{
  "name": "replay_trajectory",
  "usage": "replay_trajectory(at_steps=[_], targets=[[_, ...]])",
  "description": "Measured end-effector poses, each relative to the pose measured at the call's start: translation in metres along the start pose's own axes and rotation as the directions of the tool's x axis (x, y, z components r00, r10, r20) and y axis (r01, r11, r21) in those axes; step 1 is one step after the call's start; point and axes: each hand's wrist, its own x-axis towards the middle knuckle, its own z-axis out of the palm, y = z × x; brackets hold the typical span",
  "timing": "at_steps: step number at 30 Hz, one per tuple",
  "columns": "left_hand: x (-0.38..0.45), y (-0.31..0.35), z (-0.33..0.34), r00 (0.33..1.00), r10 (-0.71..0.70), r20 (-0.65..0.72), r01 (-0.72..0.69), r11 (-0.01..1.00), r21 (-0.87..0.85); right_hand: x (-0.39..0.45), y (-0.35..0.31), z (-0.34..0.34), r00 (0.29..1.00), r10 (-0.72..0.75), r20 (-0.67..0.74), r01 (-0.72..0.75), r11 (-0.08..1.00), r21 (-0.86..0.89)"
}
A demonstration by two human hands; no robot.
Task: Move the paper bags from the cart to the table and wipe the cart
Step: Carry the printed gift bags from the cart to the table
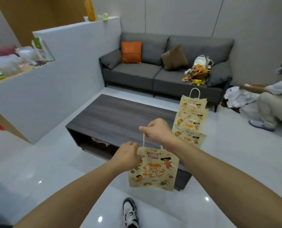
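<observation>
A beige paper bag (pixel 153 171) with cartoon prints hangs in front of me, over the near edge of the dark wooden coffee table (pixel 113 116). My right hand (pixel 156 130) pinches its white cord handle from above. My left hand (pixel 128 153) grips the bag's top left corner. Several matching paper bags (pixel 190 119) lie in an overlapping row along the table's right end. The cart is out of view.
A grey sofa (pixel 153 74) with orange and brown cushions and a heap of bags stands behind the table. A white partition (pixel 67 66) runs along the left. A person (pixel 272 102) crouches on the floor at the right. My shoe (pixel 130 213) is below.
</observation>
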Motion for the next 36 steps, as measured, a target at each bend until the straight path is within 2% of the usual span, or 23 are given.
replay_trajectory(at_steps=[5, 10, 19, 23, 30, 36], targets=[[0.082, 0.023, 0.015, 0.985, 0.123, 0.122, -0.121, 0.992, -0.025, 0.046, 0.041, -0.034, 0.988, 0.117, -0.1, -0.119, 0.993, -0.012], [0.159, 0.044, 0.042, 0.932, 0.229, 0.281, -0.224, 0.973, -0.05, 0.09, 0.087, -0.06, 0.95, 0.263, -0.167, -0.279, 0.957, -0.08], [0.272, 0.072, 0.096, 0.861, 0.345, 0.374, -0.331, 0.938, -0.104, 0.166, 0.164, -0.091, 0.864, 0.455, -0.213, -0.494, 0.849, -0.188], [0.303, 0.071, 0.118, 0.821, 0.337, 0.461, -0.333, 0.938, -0.093, 0.188, 0.198, -0.085, 0.843, 0.514, -0.162, -0.538, 0.813, -0.223], [0.319, 0.069, 0.137, 0.795, 0.304, 0.524, -0.328, 0.943, -0.05, 0.206, 0.23, -0.09, 0.84, 0.506, -0.195, -0.539, 0.82, -0.195], [0.317, 0.076, 0.13, 0.828, 0.223, 0.515, -0.269, 0.963, 0.015, 0.207, 0.231, -0.095, 0.87, 0.474, -0.137, -0.492, 0.851, -0.181]])
